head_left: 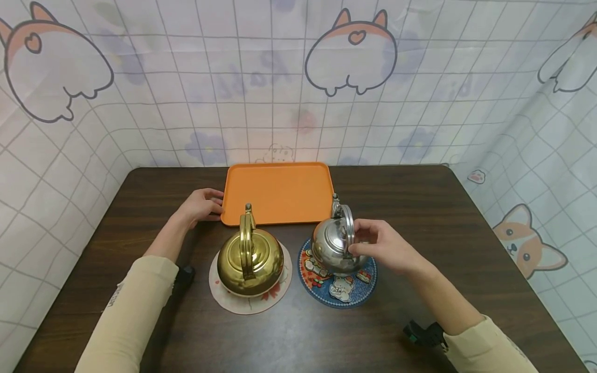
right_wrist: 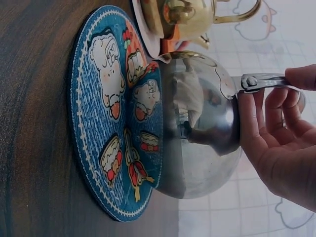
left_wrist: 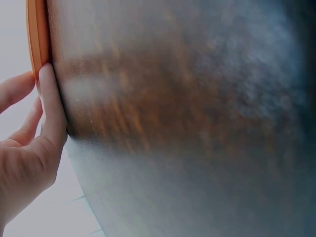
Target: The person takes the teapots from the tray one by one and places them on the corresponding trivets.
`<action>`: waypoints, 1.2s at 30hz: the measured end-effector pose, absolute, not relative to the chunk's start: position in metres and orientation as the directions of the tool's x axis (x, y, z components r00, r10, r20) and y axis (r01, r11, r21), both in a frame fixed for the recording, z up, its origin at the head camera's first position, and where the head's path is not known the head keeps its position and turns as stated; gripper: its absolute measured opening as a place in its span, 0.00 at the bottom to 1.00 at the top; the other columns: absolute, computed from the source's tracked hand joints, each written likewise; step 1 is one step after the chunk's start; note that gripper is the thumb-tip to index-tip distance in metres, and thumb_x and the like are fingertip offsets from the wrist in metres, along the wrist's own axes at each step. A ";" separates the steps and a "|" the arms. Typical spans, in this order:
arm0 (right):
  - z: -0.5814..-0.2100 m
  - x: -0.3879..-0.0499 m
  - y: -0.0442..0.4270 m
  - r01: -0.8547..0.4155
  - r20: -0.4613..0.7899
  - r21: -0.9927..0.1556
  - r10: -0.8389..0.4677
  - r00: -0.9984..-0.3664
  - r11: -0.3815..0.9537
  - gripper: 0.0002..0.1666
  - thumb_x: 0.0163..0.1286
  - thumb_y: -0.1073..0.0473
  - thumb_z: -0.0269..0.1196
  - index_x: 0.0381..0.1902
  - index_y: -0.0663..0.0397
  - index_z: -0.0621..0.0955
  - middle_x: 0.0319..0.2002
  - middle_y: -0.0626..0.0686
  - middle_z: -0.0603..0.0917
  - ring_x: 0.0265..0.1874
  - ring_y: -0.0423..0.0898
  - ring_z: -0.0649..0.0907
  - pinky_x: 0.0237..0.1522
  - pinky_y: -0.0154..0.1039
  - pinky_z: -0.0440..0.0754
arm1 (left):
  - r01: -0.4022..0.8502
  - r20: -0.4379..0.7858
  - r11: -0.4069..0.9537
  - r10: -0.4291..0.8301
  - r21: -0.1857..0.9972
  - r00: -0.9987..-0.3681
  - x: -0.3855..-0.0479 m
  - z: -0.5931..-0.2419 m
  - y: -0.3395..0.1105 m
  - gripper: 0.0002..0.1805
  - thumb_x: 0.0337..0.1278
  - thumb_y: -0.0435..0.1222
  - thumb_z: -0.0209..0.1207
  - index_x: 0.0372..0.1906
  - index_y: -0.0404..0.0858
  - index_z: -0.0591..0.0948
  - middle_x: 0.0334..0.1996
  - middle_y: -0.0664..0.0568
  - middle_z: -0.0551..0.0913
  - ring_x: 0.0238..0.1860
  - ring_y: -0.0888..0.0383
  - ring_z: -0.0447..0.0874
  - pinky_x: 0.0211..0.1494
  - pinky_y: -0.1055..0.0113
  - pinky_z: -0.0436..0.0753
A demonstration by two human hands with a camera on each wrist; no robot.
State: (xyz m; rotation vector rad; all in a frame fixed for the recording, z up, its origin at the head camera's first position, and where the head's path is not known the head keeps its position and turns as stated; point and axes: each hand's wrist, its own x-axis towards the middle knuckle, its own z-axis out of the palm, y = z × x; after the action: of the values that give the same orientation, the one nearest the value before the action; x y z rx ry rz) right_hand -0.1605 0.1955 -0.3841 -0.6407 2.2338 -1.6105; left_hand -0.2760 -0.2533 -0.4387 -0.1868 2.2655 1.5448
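My right hand pinches the raised handle of a silver kettle, its spout toward the back. This kettle is at the rear part of a round blue mat with cartoon figures. Its lower metal mirrors the mat; whether the base fully touches I cannot tell. To its left a gold kettle sits on a pale round mat with red leaves. Fairly straight fingers of my left hand touch the left edge of an orange tray, which lies flat behind the kettles.
The dark wooden table backs onto a white checked curtain with cartoon dogs. A black strapped device sits at my right wrist, and another dark one is by my left wrist.
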 end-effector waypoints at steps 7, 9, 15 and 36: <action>-0.384 -0.158 0.198 -0.150 -0.001 -0.963 -0.557 -0.831 0.225 0.18 0.65 0.70 0.64 0.52 0.74 0.79 0.43 0.66 0.82 0.43 0.53 0.83 0.44 0.39 0.86 | -0.321 -0.389 0.383 0.113 0.866 -0.915 -0.276 -0.438 -0.253 0.31 0.69 0.23 0.56 0.74 0.26 0.62 0.65 0.29 0.72 0.55 0.43 0.81 0.53 0.59 0.87; -0.384 -0.158 0.198 -0.150 -0.003 -0.963 -0.565 -0.825 0.224 0.18 0.66 0.70 0.64 0.53 0.74 0.78 0.44 0.66 0.82 0.44 0.53 0.83 0.44 0.39 0.86 | -0.318 -0.387 0.384 0.115 0.867 -0.915 -0.276 -0.438 -0.253 0.31 0.69 0.23 0.56 0.74 0.26 0.62 0.65 0.29 0.72 0.54 0.44 0.81 0.53 0.59 0.87; -0.383 -0.156 0.200 -0.165 -0.003 -0.958 -0.588 -0.809 0.233 0.19 0.66 0.69 0.64 0.54 0.73 0.79 0.44 0.65 0.82 0.43 0.54 0.82 0.43 0.40 0.86 | -0.315 -0.385 0.385 0.118 0.868 -0.915 -0.276 -0.439 -0.254 0.31 0.69 0.23 0.56 0.74 0.26 0.63 0.65 0.29 0.72 0.54 0.45 0.81 0.54 0.58 0.86; -0.381 -0.152 0.204 -0.164 -0.029 -0.961 -0.668 -0.744 0.224 0.23 0.68 0.67 0.63 0.59 0.71 0.77 0.45 0.65 0.82 0.44 0.57 0.82 0.45 0.44 0.87 | -0.314 -0.383 0.377 0.123 0.872 -0.916 -0.275 -0.439 -0.254 0.32 0.69 0.23 0.56 0.75 0.26 0.62 0.66 0.29 0.71 0.57 0.41 0.79 0.54 0.59 0.86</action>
State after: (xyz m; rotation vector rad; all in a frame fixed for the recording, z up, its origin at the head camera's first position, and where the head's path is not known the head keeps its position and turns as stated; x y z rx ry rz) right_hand -0.1522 0.2039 -0.3808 -0.7652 2.0651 -1.5377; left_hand -0.2751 -0.2541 -0.4389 -0.1657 2.2571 1.5544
